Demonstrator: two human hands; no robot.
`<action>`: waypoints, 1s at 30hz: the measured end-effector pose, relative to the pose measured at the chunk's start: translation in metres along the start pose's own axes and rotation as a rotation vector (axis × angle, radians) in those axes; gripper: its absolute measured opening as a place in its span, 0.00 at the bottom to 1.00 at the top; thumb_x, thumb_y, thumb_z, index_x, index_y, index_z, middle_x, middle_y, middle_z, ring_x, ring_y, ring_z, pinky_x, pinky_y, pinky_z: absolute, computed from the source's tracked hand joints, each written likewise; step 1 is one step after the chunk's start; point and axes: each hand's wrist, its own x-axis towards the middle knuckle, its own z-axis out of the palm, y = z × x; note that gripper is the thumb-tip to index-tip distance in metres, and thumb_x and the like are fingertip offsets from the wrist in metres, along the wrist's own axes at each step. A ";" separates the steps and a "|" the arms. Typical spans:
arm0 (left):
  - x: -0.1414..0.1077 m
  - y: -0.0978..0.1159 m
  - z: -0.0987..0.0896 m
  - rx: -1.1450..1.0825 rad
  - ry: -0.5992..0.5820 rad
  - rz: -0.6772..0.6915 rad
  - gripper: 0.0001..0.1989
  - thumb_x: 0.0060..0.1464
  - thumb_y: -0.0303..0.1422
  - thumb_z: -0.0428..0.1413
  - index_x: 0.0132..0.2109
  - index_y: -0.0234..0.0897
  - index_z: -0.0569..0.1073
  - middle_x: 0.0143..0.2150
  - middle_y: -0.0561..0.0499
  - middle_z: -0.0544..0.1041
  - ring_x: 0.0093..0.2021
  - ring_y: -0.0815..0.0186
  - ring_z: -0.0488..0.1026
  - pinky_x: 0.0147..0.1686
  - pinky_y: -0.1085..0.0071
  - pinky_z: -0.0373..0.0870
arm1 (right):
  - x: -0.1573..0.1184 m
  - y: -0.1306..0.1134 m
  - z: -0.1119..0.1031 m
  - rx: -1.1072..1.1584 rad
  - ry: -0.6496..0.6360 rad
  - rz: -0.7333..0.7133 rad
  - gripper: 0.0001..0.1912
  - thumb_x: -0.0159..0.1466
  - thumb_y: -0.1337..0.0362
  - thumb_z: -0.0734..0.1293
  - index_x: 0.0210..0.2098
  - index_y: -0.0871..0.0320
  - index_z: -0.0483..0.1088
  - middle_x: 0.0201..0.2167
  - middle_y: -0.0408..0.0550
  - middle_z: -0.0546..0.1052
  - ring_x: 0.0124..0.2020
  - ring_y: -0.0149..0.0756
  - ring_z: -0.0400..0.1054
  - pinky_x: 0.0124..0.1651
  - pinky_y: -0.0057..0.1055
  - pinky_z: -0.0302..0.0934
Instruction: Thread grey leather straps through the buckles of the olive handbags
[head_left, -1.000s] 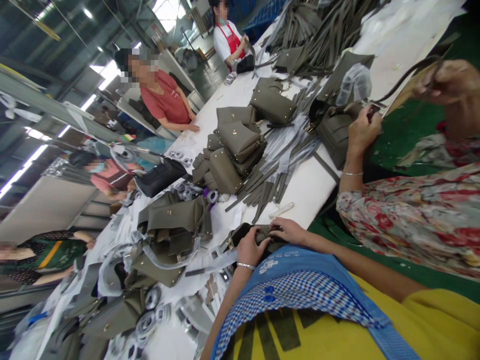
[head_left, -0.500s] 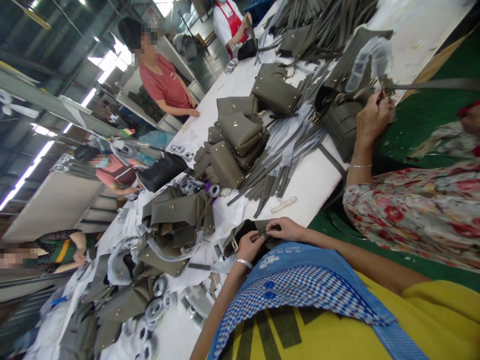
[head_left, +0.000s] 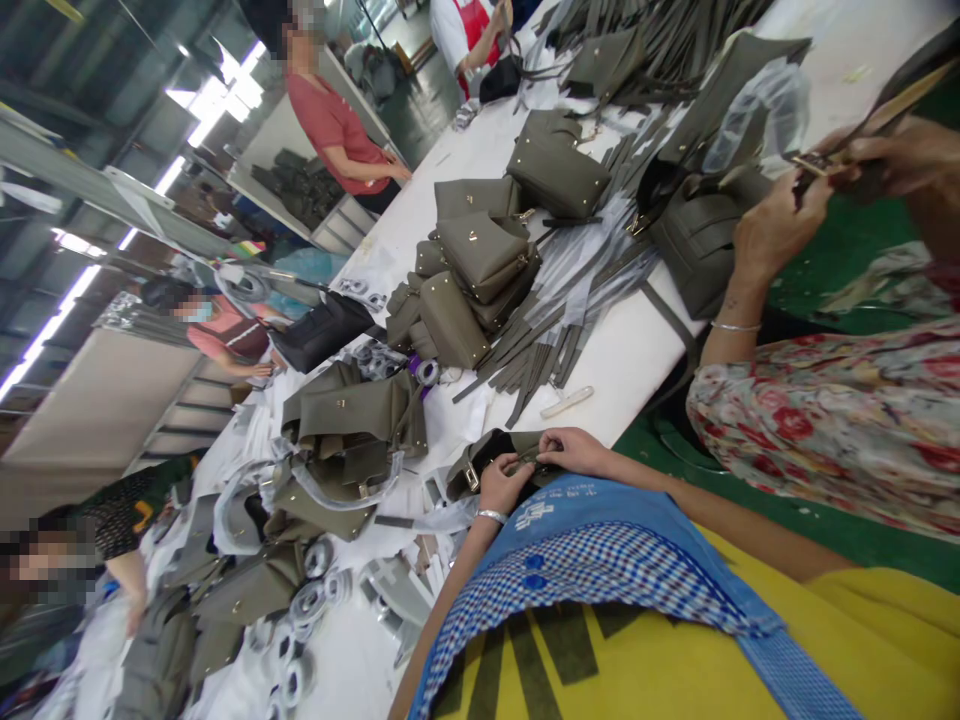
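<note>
An olive-grey handbag (head_left: 459, 476) with a gold buckle and a dark opening sits at the near table edge, against my blue apron. On its upper edge, my left hand (head_left: 504, 487) is closed, fingers pinched together. Just beside it, my right hand (head_left: 576, 450) is closed on the same edge, its fingertips close to the left ones. What small part lies between the fingertips is too small to make out. Beyond my hands lies a pale, slim tool or strip (head_left: 568, 402) on the white table (head_left: 626, 375).
Olive handbags (head_left: 480, 250) are piled mid-table, with more bags (head_left: 349, 415) to the left. Loose straps (head_left: 536, 370) and clear plastic lie between. Rolls of tape (head_left: 307, 610) stand at lower left. At right, a co-worker's hands (head_left: 784, 225) hold a strap; other people stand across the table.
My hands stay at the handbag's edge, with only slight finger movement. The co-worker at right has raised a strap with both hands. The person at far left leans in over the table.
</note>
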 end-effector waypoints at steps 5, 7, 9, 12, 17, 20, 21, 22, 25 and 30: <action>0.000 0.002 -0.003 0.017 -0.018 0.010 0.13 0.46 0.31 0.60 0.40 0.28 0.74 0.41 0.39 0.79 0.43 0.59 0.76 0.44 0.68 0.71 | 0.002 0.004 0.004 -0.023 0.045 0.080 0.11 0.52 0.55 0.68 0.28 0.57 0.72 0.24 0.42 0.75 0.25 0.32 0.66 0.27 0.26 0.55; -0.001 0.003 -0.003 0.051 -0.010 0.015 0.13 0.45 0.31 0.60 0.39 0.28 0.74 0.39 0.40 0.79 0.41 0.59 0.77 0.43 0.68 0.71 | 0.001 0.003 0.005 -0.033 0.054 0.072 0.12 0.52 0.54 0.68 0.27 0.57 0.72 0.23 0.42 0.75 0.25 0.31 0.66 0.27 0.26 0.54; -0.002 0.004 -0.003 0.094 0.009 0.021 0.13 0.44 0.32 0.60 0.38 0.29 0.74 0.36 0.41 0.79 0.39 0.59 0.76 0.41 0.68 0.70 | 0.000 0.003 0.007 -0.036 0.060 0.043 0.11 0.52 0.55 0.68 0.27 0.57 0.71 0.23 0.42 0.75 0.25 0.31 0.66 0.27 0.26 0.54; -0.002 0.004 0.000 0.149 0.045 0.034 0.12 0.41 0.30 0.60 0.36 0.30 0.73 0.33 0.44 0.78 0.37 0.60 0.76 0.39 0.69 0.69 | -0.001 0.001 0.008 -0.040 0.062 0.009 0.11 0.52 0.56 0.68 0.27 0.57 0.71 0.23 0.42 0.74 0.25 0.31 0.65 0.28 0.26 0.55; 0.000 0.000 0.002 0.161 0.052 0.044 0.08 0.42 0.29 0.59 0.32 0.32 0.71 0.29 0.48 0.76 0.34 0.63 0.74 0.34 0.72 0.66 | 0.000 0.000 0.009 -0.019 0.033 0.004 0.13 0.52 0.55 0.68 0.28 0.58 0.71 0.24 0.42 0.75 0.26 0.31 0.66 0.28 0.25 0.55; -0.001 -0.002 0.000 0.127 0.021 0.033 0.06 0.45 0.30 0.57 0.31 0.32 0.70 0.29 0.48 0.76 0.33 0.64 0.74 0.33 0.73 0.66 | 0.003 0.001 0.009 -0.015 0.020 -0.004 0.14 0.52 0.53 0.68 0.28 0.59 0.71 0.24 0.42 0.75 0.25 0.31 0.65 0.27 0.26 0.55; -0.001 -0.002 0.000 0.113 0.010 0.028 0.06 0.46 0.30 0.57 0.31 0.32 0.69 0.29 0.48 0.76 0.33 0.64 0.74 0.33 0.73 0.66 | 0.004 0.002 0.009 -0.009 0.012 -0.008 0.14 0.52 0.53 0.68 0.28 0.59 0.71 0.24 0.42 0.75 0.25 0.31 0.65 0.27 0.26 0.55; -0.001 -0.002 -0.001 0.098 0.000 0.024 0.06 0.47 0.30 0.57 0.32 0.32 0.69 0.30 0.47 0.77 0.34 0.64 0.75 0.33 0.73 0.66 | 0.005 0.003 0.009 0.001 0.003 -0.010 0.14 0.52 0.53 0.68 0.28 0.59 0.71 0.23 0.42 0.75 0.25 0.31 0.65 0.27 0.26 0.55; -0.001 -0.004 -0.002 0.066 -0.025 0.011 0.06 0.48 0.31 0.57 0.32 0.33 0.69 0.31 0.47 0.77 0.35 0.64 0.75 0.34 0.74 0.67 | 0.008 0.006 0.010 0.045 -0.031 -0.007 0.15 0.52 0.53 0.68 0.28 0.59 0.71 0.23 0.43 0.74 0.25 0.31 0.65 0.27 0.26 0.56; 0.005 -0.011 0.001 0.056 0.000 -0.007 0.05 0.47 0.28 0.57 0.32 0.33 0.68 0.30 0.48 0.76 0.34 0.66 0.74 0.34 0.74 0.66 | 0.008 0.008 0.014 0.069 -0.044 -0.009 0.16 0.52 0.52 0.69 0.29 0.60 0.71 0.22 0.42 0.73 0.25 0.31 0.65 0.27 0.25 0.57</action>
